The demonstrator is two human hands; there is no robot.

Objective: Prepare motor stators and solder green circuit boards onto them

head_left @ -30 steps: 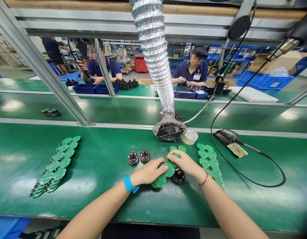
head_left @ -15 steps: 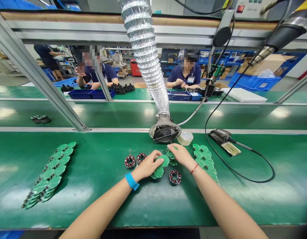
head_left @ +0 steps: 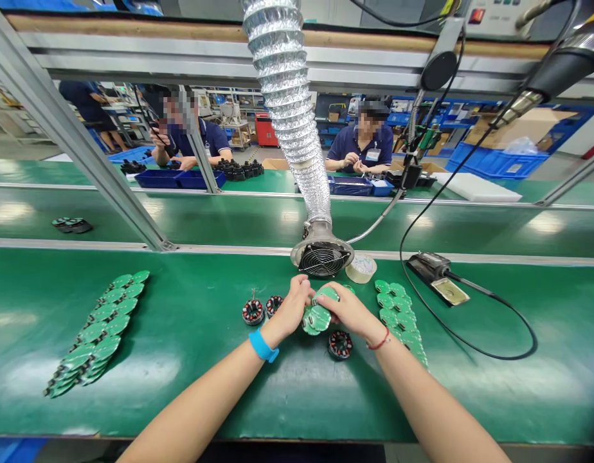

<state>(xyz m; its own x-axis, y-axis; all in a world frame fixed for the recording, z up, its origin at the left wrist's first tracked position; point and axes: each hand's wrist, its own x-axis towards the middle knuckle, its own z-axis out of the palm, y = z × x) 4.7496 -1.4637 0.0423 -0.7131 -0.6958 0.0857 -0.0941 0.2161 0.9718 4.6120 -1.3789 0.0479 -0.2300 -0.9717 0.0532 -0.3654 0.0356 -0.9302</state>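
Note:
A pair of joined round green circuit boards (head_left: 317,319) is gripped by my right hand (head_left: 351,314), its thumb lying on the upper round. Close against the boards' left side is my left hand (head_left: 292,307), fingers curled together; whatever is between them is hidden. Below the boards, a motor stator (head_left: 340,345) with dark and red windings rests on the green bench. Two more stators, one on the left (head_left: 253,312) and one partly behind my left hand (head_left: 274,305), sit beside it. Another green board (head_left: 349,290) shows just behind my right hand.
Overlapping rows of green boards lie left (head_left: 104,313) and right (head_left: 400,315). A fan-ended exhaust duct (head_left: 323,257) hangs over the bench, beside a tape roll (head_left: 361,268). A soldering iron stand (head_left: 436,276) with a looping cable is at right. Two co-workers sit across.
The green boards have passed from my left hand to my right. My right hand has come left and down from the boards behind; my left fingers have moved up and curled.

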